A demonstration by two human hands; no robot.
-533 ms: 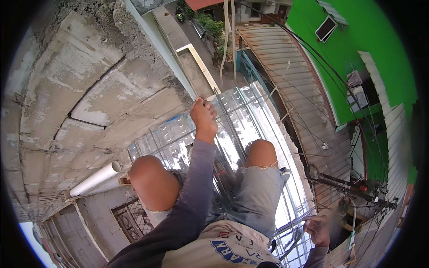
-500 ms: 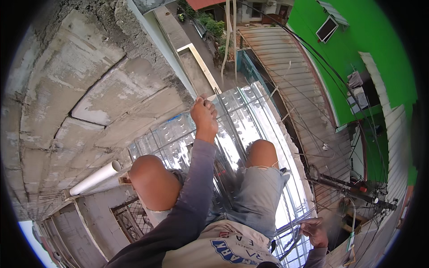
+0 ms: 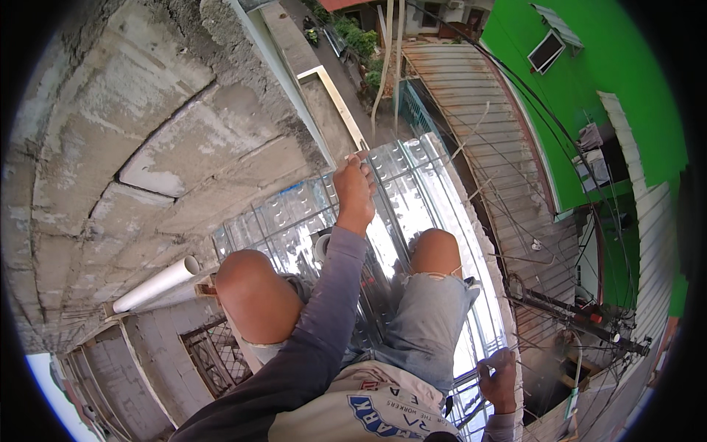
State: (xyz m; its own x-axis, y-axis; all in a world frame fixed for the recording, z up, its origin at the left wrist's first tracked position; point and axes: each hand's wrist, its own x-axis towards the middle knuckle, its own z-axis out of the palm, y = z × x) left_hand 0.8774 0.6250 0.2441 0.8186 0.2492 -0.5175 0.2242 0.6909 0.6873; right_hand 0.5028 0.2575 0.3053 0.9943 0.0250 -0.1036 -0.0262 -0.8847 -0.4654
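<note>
My left hand [image 3: 356, 193] reaches forward past my knees with its fingers closed, beside the far ends of long steel bars [image 3: 394, 202]. Whatever is in its fingers is too small to make out. Out at my right side, my right hand [image 3: 498, 379] is curled, fingertips together, over the right edge of the shiny ribbed metal decking [image 3: 294, 214]. I cannot make out what it grips; dark thin strands lie close to it. The bars run lengthwise between my bent knees, and thinner rods cross the decking. A round grey-white object [image 3: 321, 247] sits partly hidden behind my left forearm.
A rough block wall [image 3: 162, 166] rises on the left, with a white pipe [image 3: 156, 283] jutting below it. Past the decking's right edge is a drop toward a rusty corrugated roof [image 3: 471, 96]. Cables and a dark pole [image 3: 567, 309] run before a green building [image 3: 508, 33].
My left hand has shifted slightly right and away from the wall. My right hand has drawn inward to the left, and its fingers are more curled. The view has tilted a little.
</note>
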